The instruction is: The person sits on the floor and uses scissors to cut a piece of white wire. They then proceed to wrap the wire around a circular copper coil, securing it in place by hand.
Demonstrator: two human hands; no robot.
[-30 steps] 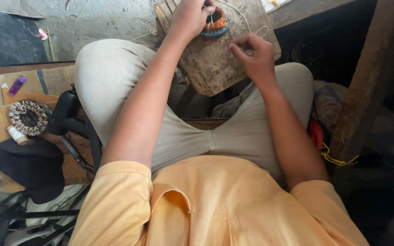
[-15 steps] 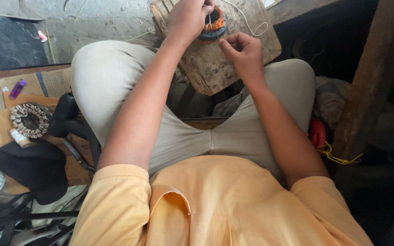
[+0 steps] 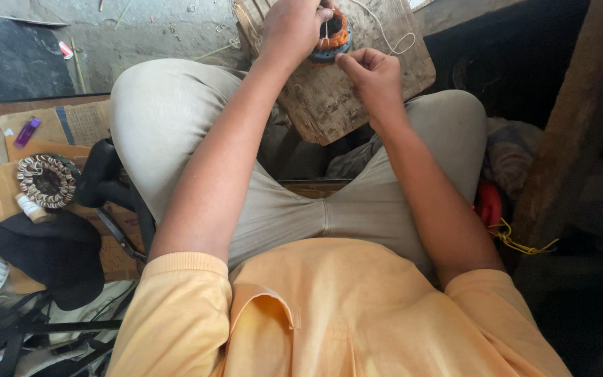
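The orange-wound stator coil [image 3: 331, 36] rested on the wooden board [image 3: 357, 98], gripped from its left side by the left hand [image 3: 291, 28], whose fingers were closed around its rim. The right hand [image 3: 375, 77] lay just below and right of the coil, thumb and forefinger pinched narrow at its lower edge. A pale cord [image 3: 392, 38] looped past the right hand; which hand held it could not be told.

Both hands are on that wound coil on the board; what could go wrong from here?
The wooden board seems to rest only on the knees, so it could tip and drop the orange coil. The loose white thread looping beside the right hand might snag. The left hand hides much of the coil, so a slipped turn could go unseen.
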